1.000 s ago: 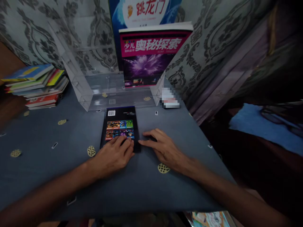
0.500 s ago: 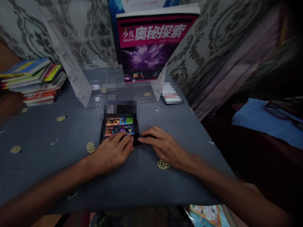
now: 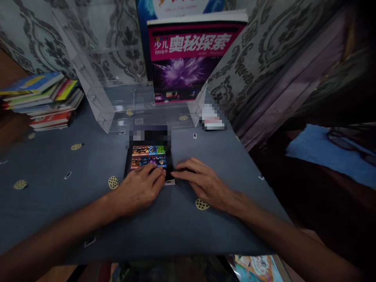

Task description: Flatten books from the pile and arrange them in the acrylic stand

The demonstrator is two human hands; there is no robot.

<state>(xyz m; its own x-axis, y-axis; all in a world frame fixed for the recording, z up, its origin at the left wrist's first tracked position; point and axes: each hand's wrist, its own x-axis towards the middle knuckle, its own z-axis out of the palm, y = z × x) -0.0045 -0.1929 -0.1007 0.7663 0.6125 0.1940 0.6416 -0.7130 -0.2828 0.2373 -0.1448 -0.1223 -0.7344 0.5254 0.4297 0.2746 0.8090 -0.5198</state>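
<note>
A thin black book [image 3: 149, 154] lies back cover up on the grey-blue table [image 3: 88, 203], just in front of a clear acrylic stand [image 3: 117, 105]. My left hand [image 3: 139, 188] rests palm down on the book's near end, fingers stretched over its coloured picture tiles. My right hand [image 3: 202, 183] lies flat on the cloth at the book's right edge, fingertips touching its near right corner, where a pale page corner shows. A magenta and purple book [image 3: 188, 58] stands upright in the right part of the stand, with a blue book [image 3: 176, 8] behind it.
A stack of colourful books [image 3: 44, 100] lies at the table's far left. Small yellow dotted discs [image 3: 113, 182] and small tags are scattered on the cloth. A blurred white item [image 3: 212, 117] sits right of the stand. Patterned curtain hangs behind; the table's right edge drops to a dark floor.
Both hands stay on and beside the black book. A pale page corner now shows at the book's near right corner under my fingertips. The view has shifted slightly.
</note>
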